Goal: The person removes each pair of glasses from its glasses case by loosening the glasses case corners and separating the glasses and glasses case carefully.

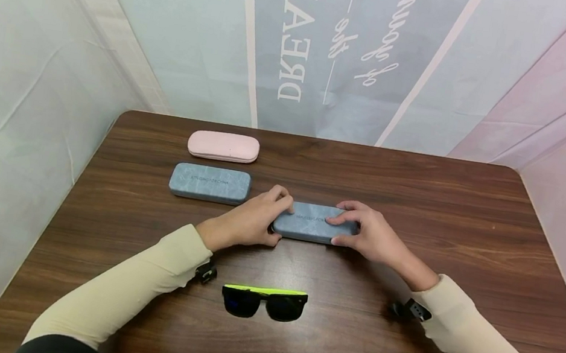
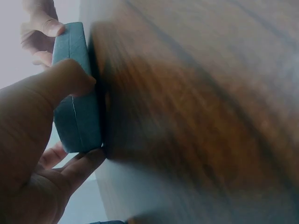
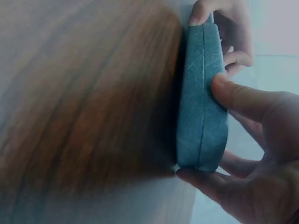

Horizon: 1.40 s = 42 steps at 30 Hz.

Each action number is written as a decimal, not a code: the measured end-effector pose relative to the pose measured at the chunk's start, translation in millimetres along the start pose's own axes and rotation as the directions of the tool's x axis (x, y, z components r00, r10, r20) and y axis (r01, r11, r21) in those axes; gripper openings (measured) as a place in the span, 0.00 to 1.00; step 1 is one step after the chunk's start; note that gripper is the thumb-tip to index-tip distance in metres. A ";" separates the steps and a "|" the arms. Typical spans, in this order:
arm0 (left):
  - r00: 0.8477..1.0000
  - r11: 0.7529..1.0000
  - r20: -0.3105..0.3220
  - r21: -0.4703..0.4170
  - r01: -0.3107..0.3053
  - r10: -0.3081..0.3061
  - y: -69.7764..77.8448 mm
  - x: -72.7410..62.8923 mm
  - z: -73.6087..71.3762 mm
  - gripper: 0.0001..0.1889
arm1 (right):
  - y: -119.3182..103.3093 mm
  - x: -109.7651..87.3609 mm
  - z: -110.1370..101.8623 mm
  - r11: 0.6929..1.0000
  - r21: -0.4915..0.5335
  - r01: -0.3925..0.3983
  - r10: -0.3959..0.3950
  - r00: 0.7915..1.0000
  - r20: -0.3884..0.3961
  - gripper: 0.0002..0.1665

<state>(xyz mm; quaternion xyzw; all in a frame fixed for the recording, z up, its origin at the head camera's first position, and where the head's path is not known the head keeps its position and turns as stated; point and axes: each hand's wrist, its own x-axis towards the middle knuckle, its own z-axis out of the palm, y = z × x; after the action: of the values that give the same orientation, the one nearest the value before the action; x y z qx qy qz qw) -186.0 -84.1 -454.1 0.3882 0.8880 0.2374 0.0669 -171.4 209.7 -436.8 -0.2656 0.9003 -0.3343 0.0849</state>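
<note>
Pinching the closed blue case at its two ends, the left hand and right hand hold it beyond the sunglasses; it seems light, stiff, slightly smooth, best gripped at these ends.

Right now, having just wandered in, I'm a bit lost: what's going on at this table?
A person is gripping a closed blue-grey case from both ends: the fingers of the left hand are at its left end, those of the right hand at its right. Dark sunglasses with bright green on the frame lie on the wooden table, nearer the person. Off to the left are a second blue-grey case and, beyond it, a pink case.
</note>
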 end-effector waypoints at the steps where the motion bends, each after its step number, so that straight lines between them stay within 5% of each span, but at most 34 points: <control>1: 1.000 1.000 -0.001 0.005 -0.002 0.002 0.3 -0.1 0.0 0.22 | -0.2 -0.7 1.7 1.000 -0.004 0.008 -0.008 1.000 -0.007 0.20; 27: 0.999 0.999 0.041 0.027 0.025 -0.026 4.1 -0.6 -2.3 0.24 | -2.0 -5.9 8.3 0.999 -0.046 0.028 -0.030 0.999 -0.033 0.21; 42: 0.997 1.000 0.077 0.010 0.024 -0.025 1.5 -0.1 -5.3 0.26 | 1.8 -9.6 15.7 0.971 -0.196 0.135 -0.145 0.989 -0.039 0.22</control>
<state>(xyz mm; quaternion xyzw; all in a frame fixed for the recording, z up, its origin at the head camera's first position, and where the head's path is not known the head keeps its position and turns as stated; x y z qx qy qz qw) -186.5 -85.3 -448.7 0.3865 0.8905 0.2173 0.1020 -158.9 207.2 -450.2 -0.3266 0.9093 -0.2576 0.0112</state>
